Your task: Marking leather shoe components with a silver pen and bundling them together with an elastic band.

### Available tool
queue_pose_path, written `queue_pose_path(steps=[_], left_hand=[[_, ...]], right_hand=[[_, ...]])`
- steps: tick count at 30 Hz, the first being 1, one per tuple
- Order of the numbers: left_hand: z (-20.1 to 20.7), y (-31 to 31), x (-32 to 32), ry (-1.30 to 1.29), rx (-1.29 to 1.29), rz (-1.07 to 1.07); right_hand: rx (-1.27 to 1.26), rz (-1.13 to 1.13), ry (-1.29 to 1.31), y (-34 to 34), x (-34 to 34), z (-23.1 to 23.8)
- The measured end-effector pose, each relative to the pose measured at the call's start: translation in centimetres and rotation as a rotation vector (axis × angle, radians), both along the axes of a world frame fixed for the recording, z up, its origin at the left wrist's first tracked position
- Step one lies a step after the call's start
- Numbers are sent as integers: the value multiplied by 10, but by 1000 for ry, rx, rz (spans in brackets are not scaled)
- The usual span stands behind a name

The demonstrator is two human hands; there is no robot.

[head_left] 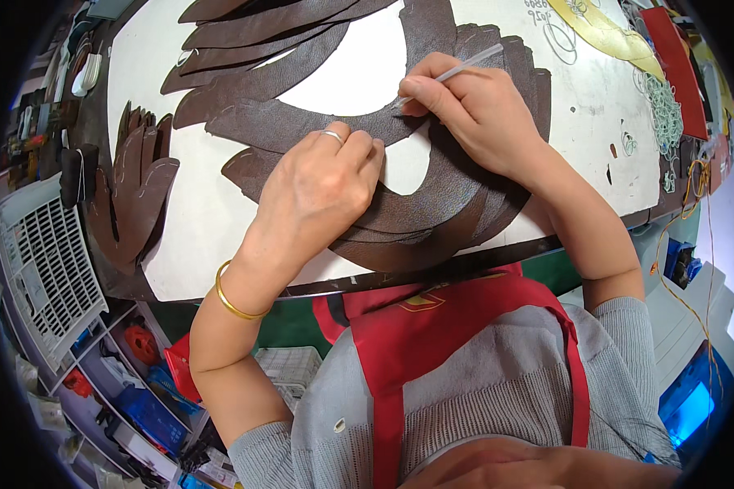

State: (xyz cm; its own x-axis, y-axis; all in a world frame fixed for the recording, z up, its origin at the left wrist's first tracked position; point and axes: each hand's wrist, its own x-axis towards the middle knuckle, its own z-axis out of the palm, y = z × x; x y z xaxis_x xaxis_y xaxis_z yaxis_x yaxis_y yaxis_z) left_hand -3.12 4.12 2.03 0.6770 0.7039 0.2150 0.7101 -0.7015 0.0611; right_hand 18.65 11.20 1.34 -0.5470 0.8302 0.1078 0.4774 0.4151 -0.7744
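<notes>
On a white table point(196, 244), a curved brown leather piece point(379, 126) overlaps similar pieces point(440, 208). The left hand point(322, 183) rests on it, fingers curled; whether they pinch, I cannot tell. The right hand point(481, 106) pinches a pale pen point(473, 62) near its inner edge.

A broad desk point(599, 204) with a white top and a dark edge curves across the scene. Overlapping curved brown pieces point(444, 200), leathery in look, lie near its middle, ringing a patch of bare white. At the far left, more long brown strips point(261, 69) fan out in layers. A smaller brown stack point(134, 196) straddles the white top's left edge. Toward the far right are a yellow sheet point(612, 37), a red panel point(675, 73) and a pale green thread tangle point(663, 114). Small dark scraps point(608, 174) dot the right side.
</notes>
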Motion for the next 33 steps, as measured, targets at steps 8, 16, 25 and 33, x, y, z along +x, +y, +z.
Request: queue_pose_path(steps=[8,16,25,33], left_hand=[[-3,-1,0,-21,-25,32],[-2,0,0,-31,-22,34],[6,2,-6,-81,-84,54],[73,11,-22,-263,-102,125]], right_hand=[[300,24,-70,-1,-4,-13],[317,15,-165,-4,-5,-11],[-42,-23,152,14,17,6],[835,245,-50,20,26,25]])
